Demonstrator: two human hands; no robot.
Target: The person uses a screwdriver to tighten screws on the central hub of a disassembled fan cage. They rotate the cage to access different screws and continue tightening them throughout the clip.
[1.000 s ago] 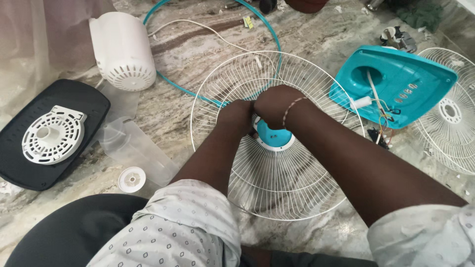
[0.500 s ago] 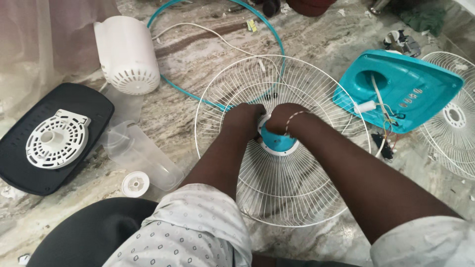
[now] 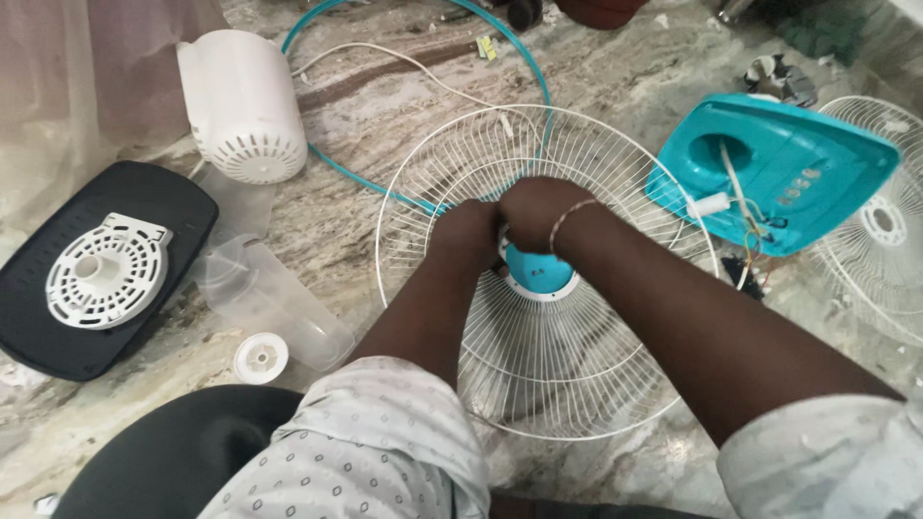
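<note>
The marbled stone floor [image 3: 385, 202] carries everything here, and the camera now sits a little lower and further left over it than half a second ago, so the scattered parts have slid slightly toward the right of the view. Largest on it is the round white wire fan guard [image 3: 538, 384], lying flat in front of the person, its place on the floor unchanged. To its right lies the teal fan base [image 3: 817, 163], underside up with loose wires hanging out, and beyond that a second white wire guard [image 3: 889, 231] cut off by the edge. At the left a black tray [image 3: 173, 202] holds a white vented disc [image 3: 106, 269]; above it lies a white motor housing [image 3: 240, 101], and a teal rim ring [image 3: 534, 67] curves round the top of the guard. A clear plastic bag [image 3: 279, 308] and a small white cap [image 3: 260, 358] lie near the person's knee.

Both hands meet at the guard's middle, as before. The left hand [image 3: 468, 231] is clenched around the upper edge of the teal centre hub [image 3: 538, 274]. The right hand [image 3: 536, 210], a thin bracelet at its wrist, is closed just beside it, gripping the same hub from above. The hub sits in the guard's centre, mostly hidden under the knuckles.
</note>
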